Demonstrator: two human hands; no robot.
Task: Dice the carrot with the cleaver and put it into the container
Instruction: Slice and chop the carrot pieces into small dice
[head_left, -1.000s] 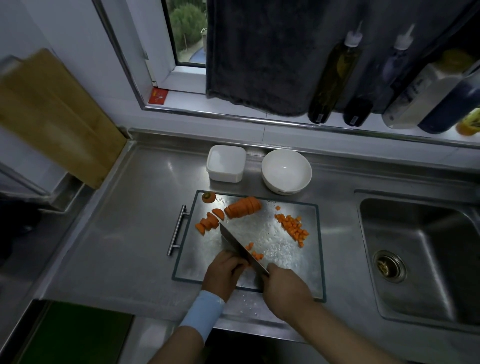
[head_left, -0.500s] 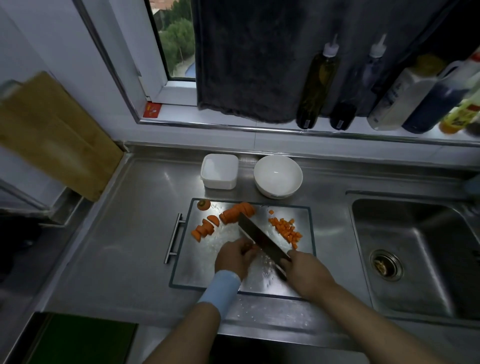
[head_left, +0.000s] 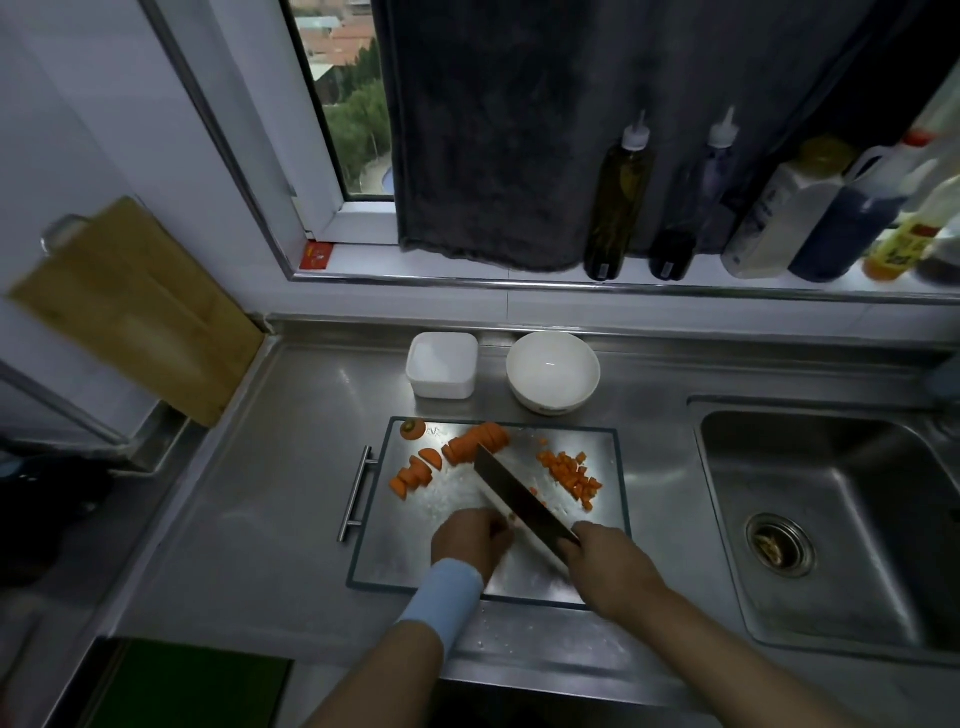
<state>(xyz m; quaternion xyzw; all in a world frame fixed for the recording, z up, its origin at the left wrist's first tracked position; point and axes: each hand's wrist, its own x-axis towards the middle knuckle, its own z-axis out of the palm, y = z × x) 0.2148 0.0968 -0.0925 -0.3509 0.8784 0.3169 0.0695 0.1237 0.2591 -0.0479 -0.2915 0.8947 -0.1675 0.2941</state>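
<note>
Mid-dice: gripping cleaver (head_left: 524, 499) in right hand (head_left: 608, 569), pinning carrot piece (head_left: 511, 518) under curled left hand (head_left: 470, 540); next, chopping straight down, close beside that grip.

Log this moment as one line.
step: dicing | right hand: grips cleaver | left hand: curled beside cleaver | diced carrot: on board | container: no carrot visible
</note>
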